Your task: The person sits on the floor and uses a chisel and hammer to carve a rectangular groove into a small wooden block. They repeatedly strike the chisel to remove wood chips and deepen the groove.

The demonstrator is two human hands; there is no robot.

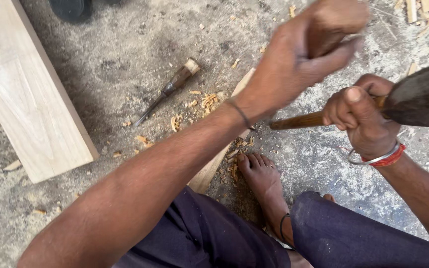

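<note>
My left hand point(314, 44) is raised at the upper middle, with its fingers closed round a brown handle-like piece that the fist mostly hides. Just below it to the right, my right hand point(358, 119) grips the wooden handle point(296, 120) of a striking tool, whose dark blurred head point(423, 99) fills the right edge. A narrow wooden strip point(207, 173) lies on the concrete floor under my left forearm. My bare foot point(259, 173) rests against the strip's near end. A chisel point(167, 92) with a brown handle lies loose on the floor to the left, apart from both hands.
A wide pale plank point(26, 94) lies at the left. Wood chips point(194, 106) are scattered round the chisel and strip, and more offcuts point(423, 15) lie at the top right. A dark shoe point(73, 9) shows at the top edge.
</note>
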